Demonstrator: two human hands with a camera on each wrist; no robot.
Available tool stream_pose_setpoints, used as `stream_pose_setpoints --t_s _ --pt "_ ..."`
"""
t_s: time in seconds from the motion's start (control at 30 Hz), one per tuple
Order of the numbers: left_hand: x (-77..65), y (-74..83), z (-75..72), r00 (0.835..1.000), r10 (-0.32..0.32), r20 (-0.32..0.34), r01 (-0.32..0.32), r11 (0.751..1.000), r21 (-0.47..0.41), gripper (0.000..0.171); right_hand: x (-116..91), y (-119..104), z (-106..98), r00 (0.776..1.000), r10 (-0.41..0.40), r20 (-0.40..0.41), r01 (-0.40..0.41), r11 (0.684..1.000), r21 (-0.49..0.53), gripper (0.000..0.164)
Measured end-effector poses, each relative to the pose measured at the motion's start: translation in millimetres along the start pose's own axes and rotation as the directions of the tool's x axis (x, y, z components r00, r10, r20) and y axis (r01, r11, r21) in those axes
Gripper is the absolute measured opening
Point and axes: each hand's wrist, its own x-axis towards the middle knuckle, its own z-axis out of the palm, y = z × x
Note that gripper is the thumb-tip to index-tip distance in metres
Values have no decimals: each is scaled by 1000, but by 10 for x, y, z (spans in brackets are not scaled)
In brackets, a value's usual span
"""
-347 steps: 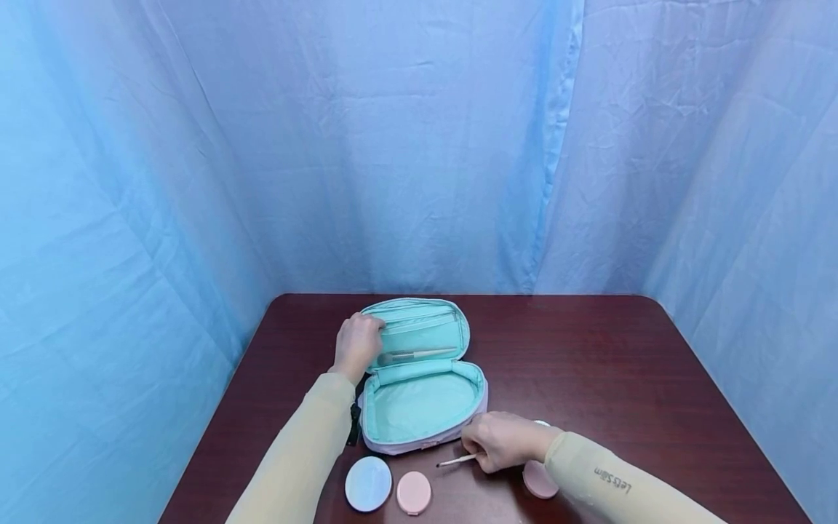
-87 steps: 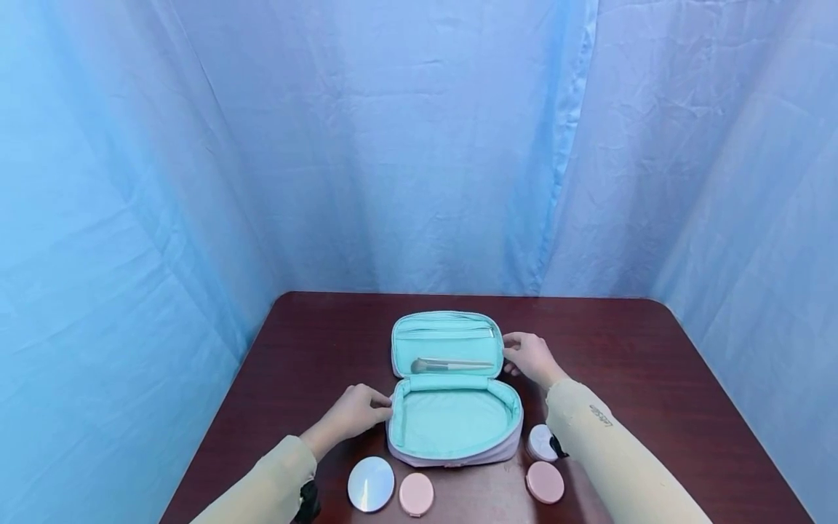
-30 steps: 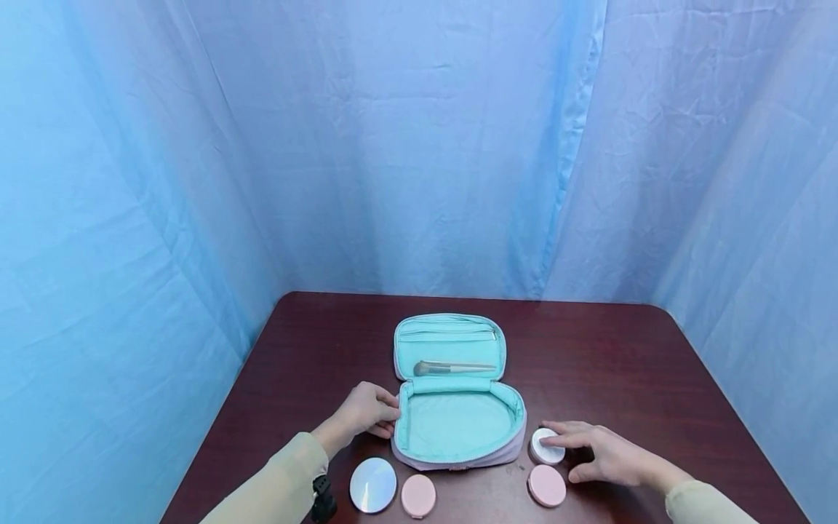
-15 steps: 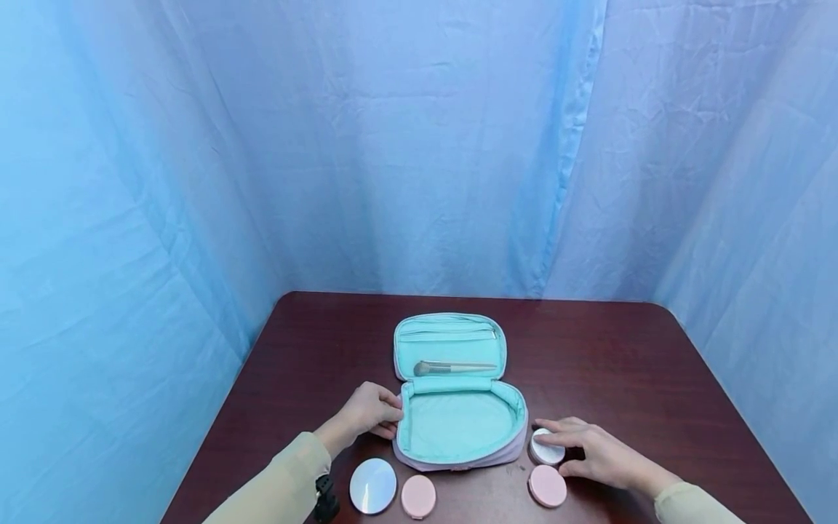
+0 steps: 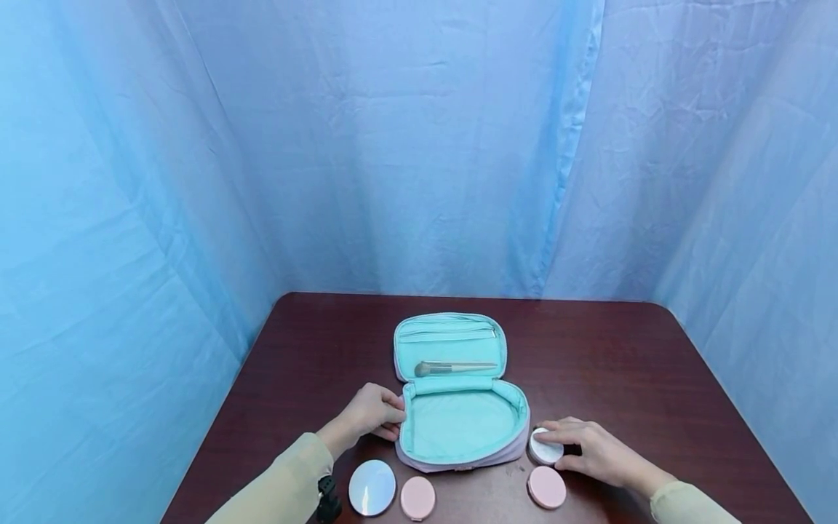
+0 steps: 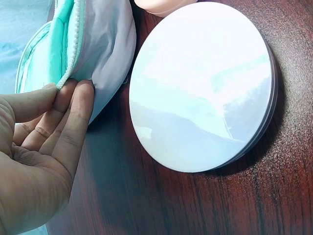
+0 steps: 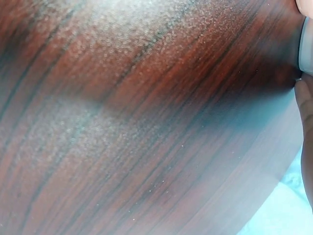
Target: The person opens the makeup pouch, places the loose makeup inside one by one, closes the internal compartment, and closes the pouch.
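Observation:
A makeup bag (image 5: pixel 465 429) with a mint-green lining lies unzipped, its lid folded back. My left hand (image 5: pixel 368 415) pinches the zippered rim at the bag's left end, as the left wrist view confirms. A makeup brush (image 5: pixel 455 368) lies across the lid's inside. To the right of the bag, my right hand (image 5: pixel 599 453) grips a small round white jar (image 5: pixel 545 451) by its sides, with fingers over its top. Only the jar's edge (image 7: pixel 307 49) and some fingertips show in the right wrist view. A pink round compact (image 5: pixel 546 487) sits just in front of the jar.
Before the bag's left front lie a larger shiny round case (image 5: pixel 372 487) and another pink compact (image 5: pixel 417 498). Everything stands on a dark red-brown wooden table (image 5: pixel 622 364). Light-blue curtains (image 5: pixel 419 145) hang behind it and on both sides.
Over the last second my right hand has closed in on the white jar, its thumb coming up to the side. Earlier it held a thin brush, then touched the lid's right edge.

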Motion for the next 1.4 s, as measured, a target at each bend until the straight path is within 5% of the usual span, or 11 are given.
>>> stream_pose_setpoints --t_s 0.5,0.87,1.07,1.4 --pt "12 -24 4 1000 -14 4 14 1000 -8 16 99 10 -177 997 70 -26 -72 993 -91 47" --pt "-11 17 -14 999 -42 22 43 998 -55 15 245 5 -374 990 138 17 -137 989 -63 48" --pt "-1 18 -13 998 -46 37 49 996 -78 18 327 6 -452 994 102 -47 -106 990 -91 48" --pt "10 16 11 998 -43 42 47 995 -85 16 654 -49 -499 997 67 -44 -70 994 -83 49"
